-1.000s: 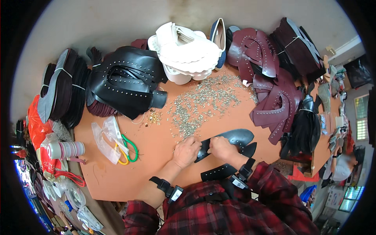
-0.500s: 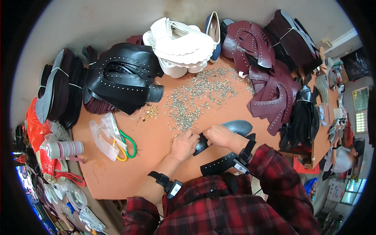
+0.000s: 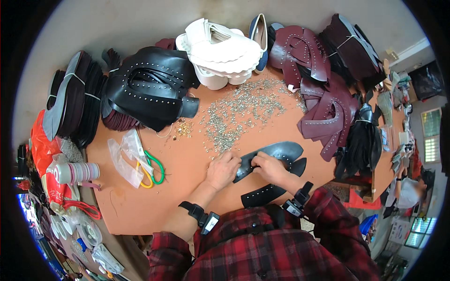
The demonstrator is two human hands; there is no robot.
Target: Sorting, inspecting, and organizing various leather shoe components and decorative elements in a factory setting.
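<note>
A curved black leather shoe-upper piece (image 3: 287, 151) with small metal studs lies at the near middle of the table. My left hand (image 3: 224, 170) has its fingers closed on the left end of this piece. Over its middle, my right hand (image 3: 271, 169) is curled with thumb and fingertips together against the leather; whether a tiny stud sits between them is hidden. Just below the right hand rests a second black studded piece (image 3: 262, 195), partly covered by that hand and wrist. Loose silver studs (image 3: 229, 129) are scattered beyond the left hand.
Scissors with green and yellow handles (image 3: 157, 167) lie at left by a clear plastic bag (image 3: 123, 157). Stacks of black (image 3: 150, 89) and maroon (image 3: 328, 107) studded pieces, white pieces (image 3: 222, 51) and a blue shoe (image 3: 258, 42) line the back. Ribbon rolls (image 3: 77, 173) stand at the left edge.
My right hand has shifted right and slightly nearer along the leather, away from the left hand. More of the black piece shows between the hands. My left hand has barely moved.
</note>
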